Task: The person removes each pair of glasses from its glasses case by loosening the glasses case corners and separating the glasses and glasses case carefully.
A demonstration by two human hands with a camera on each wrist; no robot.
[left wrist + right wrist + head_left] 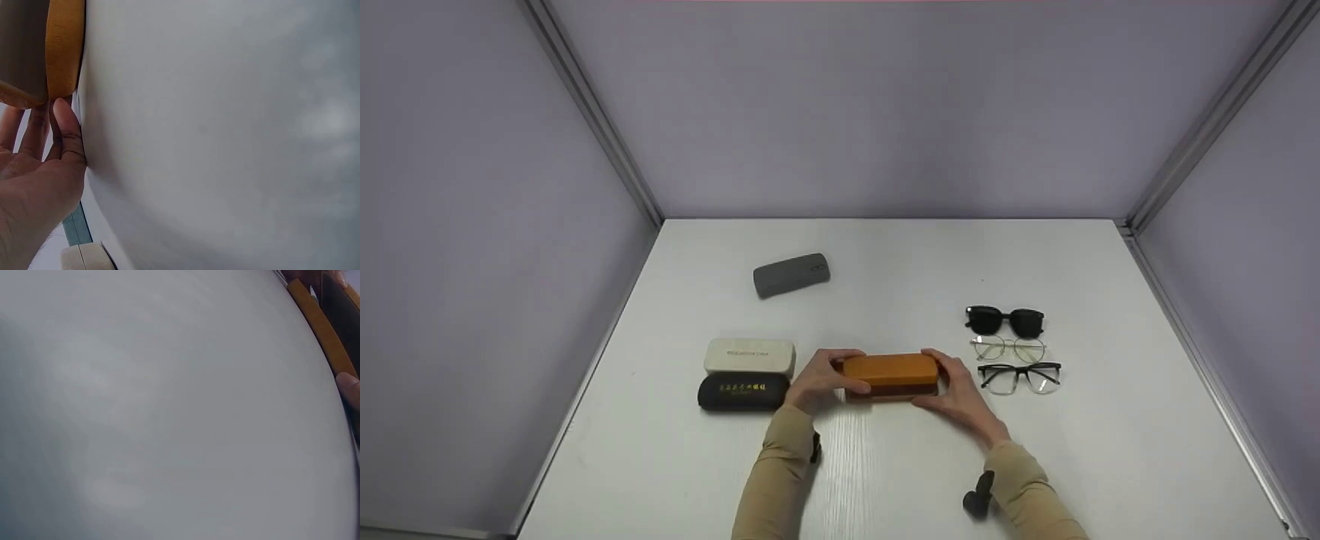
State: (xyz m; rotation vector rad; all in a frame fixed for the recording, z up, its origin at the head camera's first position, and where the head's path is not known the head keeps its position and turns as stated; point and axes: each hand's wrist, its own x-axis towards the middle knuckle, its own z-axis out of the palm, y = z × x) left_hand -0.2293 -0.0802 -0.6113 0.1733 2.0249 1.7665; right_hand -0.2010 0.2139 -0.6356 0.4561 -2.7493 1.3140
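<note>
An orange-brown glasses case (891, 367) lies on the white table, held at both ends. My left hand (821, 381) grips its left end, thumb at the front and fingers behind. At the other end my right hand (960, 394) holds it in the same way. A dark band runs below the orange lid in the head view. In the left wrist view, a dark surface shows between two orange parts of the case (64, 50), beside the left hand (45, 163). The right wrist view catches the case (326, 332) with the right thumb (349, 389) on its edge.
Left of the hands lie a cream glasses case (750, 355) and a black one (742, 392), side by side. A grey case (792, 275) lies farther back. To the right are black sunglasses (1005, 322), thin-rimmed glasses (1009, 349) and black-framed glasses (1020, 378). Panels (885, 112) enclose the table.
</note>
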